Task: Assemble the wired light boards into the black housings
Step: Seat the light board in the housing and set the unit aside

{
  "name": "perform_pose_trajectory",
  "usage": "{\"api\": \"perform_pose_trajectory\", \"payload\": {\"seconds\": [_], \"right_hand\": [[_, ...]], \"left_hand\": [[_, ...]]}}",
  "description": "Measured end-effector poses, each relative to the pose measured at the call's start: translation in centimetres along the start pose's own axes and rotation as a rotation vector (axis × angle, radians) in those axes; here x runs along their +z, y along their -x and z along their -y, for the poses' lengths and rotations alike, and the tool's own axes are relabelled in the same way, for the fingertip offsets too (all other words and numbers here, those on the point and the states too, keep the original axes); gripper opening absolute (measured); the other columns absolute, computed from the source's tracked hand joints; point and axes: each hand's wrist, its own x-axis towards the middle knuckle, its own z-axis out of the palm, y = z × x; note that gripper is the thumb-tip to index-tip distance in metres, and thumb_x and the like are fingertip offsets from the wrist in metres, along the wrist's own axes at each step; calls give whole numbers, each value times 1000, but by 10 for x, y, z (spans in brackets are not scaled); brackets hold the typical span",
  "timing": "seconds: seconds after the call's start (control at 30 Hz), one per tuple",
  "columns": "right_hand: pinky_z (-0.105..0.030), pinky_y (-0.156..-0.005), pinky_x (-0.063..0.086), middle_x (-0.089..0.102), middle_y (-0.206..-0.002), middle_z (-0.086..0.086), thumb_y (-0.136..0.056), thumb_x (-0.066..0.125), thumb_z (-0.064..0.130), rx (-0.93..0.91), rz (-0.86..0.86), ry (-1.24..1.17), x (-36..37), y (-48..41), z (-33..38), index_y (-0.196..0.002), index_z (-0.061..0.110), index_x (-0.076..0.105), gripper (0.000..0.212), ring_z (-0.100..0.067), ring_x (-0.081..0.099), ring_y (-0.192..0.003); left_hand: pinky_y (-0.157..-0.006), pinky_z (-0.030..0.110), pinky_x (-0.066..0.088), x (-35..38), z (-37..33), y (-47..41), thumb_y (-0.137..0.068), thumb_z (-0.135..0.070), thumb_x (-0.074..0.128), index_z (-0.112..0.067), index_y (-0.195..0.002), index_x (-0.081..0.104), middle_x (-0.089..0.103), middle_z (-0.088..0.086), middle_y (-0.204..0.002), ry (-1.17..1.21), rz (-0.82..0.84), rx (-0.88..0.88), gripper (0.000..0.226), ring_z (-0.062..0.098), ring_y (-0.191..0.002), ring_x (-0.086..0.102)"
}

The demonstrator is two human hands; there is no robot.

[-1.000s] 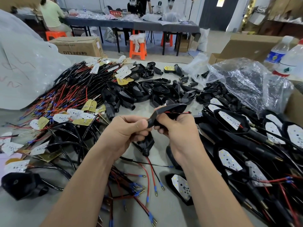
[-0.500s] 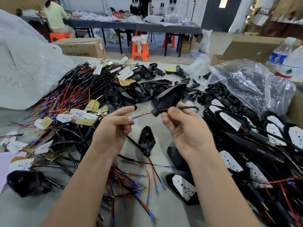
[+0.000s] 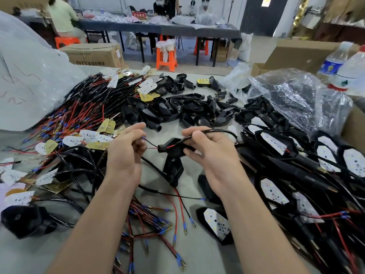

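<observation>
My right hand (image 3: 209,153) grips a black housing (image 3: 173,148) together with the black sheathed cable (image 3: 215,131) that loops over its fingers. Thin red and black wires (image 3: 152,144) come out of the housing's round stem end, and my left hand (image 3: 126,153) pinches their blue-tipped ends. Just below lies another black housing (image 3: 173,169) with wires trailing toward me. A pile of wired light boards (image 3: 83,119) covers the table's left side. Loose empty housings (image 3: 185,107) lie in the middle, beyond my hands. Finished housings with white boards inside (image 3: 274,143) are stacked at the right.
A crinkled clear plastic bag (image 3: 292,95) and two water bottles (image 3: 343,70) stand at the far right. A big white bag (image 3: 25,80) fills the left. Loose wire ends (image 3: 158,224) lie between my forearms. People sit at a long table (image 3: 158,28) in the back.
The housing has dropped lower and turned, its stem now pointing left. My left hand has drawn the thin wires farther out of the stem, and my hands sit lower over the table.
</observation>
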Motion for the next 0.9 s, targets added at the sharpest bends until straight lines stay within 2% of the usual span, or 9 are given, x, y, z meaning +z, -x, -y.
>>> {"api": "perform_pose_trajectory", "payload": {"seconds": [0.13, 0.27, 0.33, 0.47, 0.57, 0.63, 0.7, 0.8, 0.9], "right_hand": [[-28, -88, 58, 77, -98, -9, -101, 49, -1, -93, 47, 106, 4, -1, -6, -85, 13, 73, 32, -12, 73, -88], [-31, -89, 59, 78, -93, -11, -100, 48, -5, -176, 148, 131, 6, -3, -7, -87, 9, 73, 31, -21, 74, -93], [-28, -85, 59, 77, -93, -13, -99, 48, -6, -203, 163, 116, 6, -3, -9, -89, 7, 73, 29, -22, 74, -91], [-31, -86, 59, 77, -90, -13, -97, 52, -6, -270, 109, 109, 0, -8, -12, -85, 15, 77, 34, -21, 74, -87], [-23, -86, 55, 79, -94, 1, -92, 62, -3, -305, 32, 205, -5, -10, -14, -84, 23, 81, 33, -11, 74, -96], [-14, -92, 48, 73, -118, 11, -92, 67, 1, -269, 27, 230, -6, -10, -14, -83, 32, 82, 35, 2, 63, -116], [-17, -101, 44, 64, -135, 14, -92, 70, 7, -247, 56, 282, -9, -11, -13, -83, 38, 82, 34, 5, 54, -128], [-24, -107, 42, 61, -139, 14, -91, 71, 12, -232, 81, 286, -14, -11, -11, -87, 38, 82, 28, 7, 54, -126], [-35, -115, 39, 57, -143, 17, -89, 71, 21, -213, 60, 264, -13, -8, -8, -94, 41, 81, 23, 4, 48, -134]], "left_hand": [[-73, 19, 49, -4, 2, 6, -75, 0, 65, -27, -99, 80, 67, -6, -89, -420, 26, 218, 39, 5, -76, 59], [-108, 33, 40, -5, 3, 20, -58, -15, 56, -31, -95, 83, 70, -15, -119, -1092, 179, 630, 48, 4, -116, 56], [-110, 38, 42, -4, 4, 22, -57, -21, 53, -31, -99, 83, 75, -12, -113, -1266, 246, 636, 53, 4, -104, 57], [-77, 10, 48, -6, 5, 23, -73, -21, 65, -44, -99, 81, 76, -23, -94, -1198, 234, 473, 38, -10, -79, 62], [-75, 10, 50, -5, 7, 22, -79, -17, 75, -46, -99, 80, 74, -30, -87, -1062, 292, 419, 36, -10, -88, 67], [-75, -1, 43, -3, 8, 22, -80, -16, 78, -46, -99, 80, 73, -34, -86, -1006, 332, 421, 35, -16, -91, 65], [-77, -1, 42, -3, 10, 21, -81, -16, 78, -46, -99, 79, 72, -35, -86, -1000, 344, 444, 35, -17, -92, 65], [-86, 9, 45, -6, 13, 18, -82, -24, 78, -49, -103, 77, 72, -36, -91, -1026, 314, 519, 32, -13, -98, 64], [-87, 8, 44, -6, 16, 16, -84, -26, 79, -51, -106, 76, 73, -33, -93, -953, 269, 569, 33, -11, -100, 65]]}}
